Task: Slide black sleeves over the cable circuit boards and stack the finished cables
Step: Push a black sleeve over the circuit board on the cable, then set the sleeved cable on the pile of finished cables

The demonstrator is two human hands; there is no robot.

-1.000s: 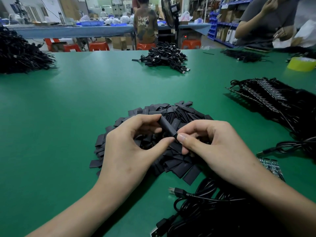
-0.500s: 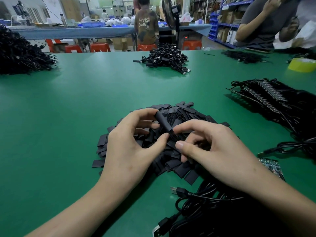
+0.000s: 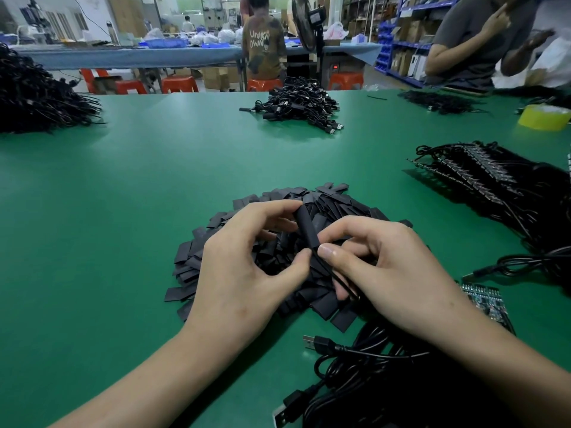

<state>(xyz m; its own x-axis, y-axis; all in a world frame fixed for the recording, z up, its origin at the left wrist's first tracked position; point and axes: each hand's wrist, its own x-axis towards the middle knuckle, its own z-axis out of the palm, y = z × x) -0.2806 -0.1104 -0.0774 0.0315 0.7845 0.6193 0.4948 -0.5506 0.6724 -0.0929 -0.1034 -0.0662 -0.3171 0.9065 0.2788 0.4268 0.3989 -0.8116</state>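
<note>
A black sleeve (image 3: 304, 225) is held just above a heap of flat sleeves (image 3: 340, 205), near the middle of the green worktop (image 3: 154, 180). The sleeve is tilted, with its top end leaning away and to the left. It is pinched by the left hand (image 3: 244, 267): the first finger is curled over the top end and the thumb is pressed at the bottom end. A thin black cable (image 3: 336, 281) can be seen coming out of the bottom end. This cable is pinched right below the sleeve by the bent thumb and first finger of the right hand (image 3: 392, 273). The other fingers of that hand are curled under, and the cable is hidden beneath them. The two thumbs are almost touching.

A bundle of black cables (image 3: 386, 381) with a USB plug (image 3: 312, 342) is seen at the near edge, under the right arm. A bare circuit board (image 3: 485, 301) is laid just beside the right wrist. A neat row of cables with boards (image 3: 494, 180) is stacked at the right edge. A pile of cables (image 3: 296, 103) is set at the far edge, and a bigger pile (image 3: 37, 94) at the far left corner. A yellow tape roll (image 3: 543, 117) is placed near the far right corner.
</note>
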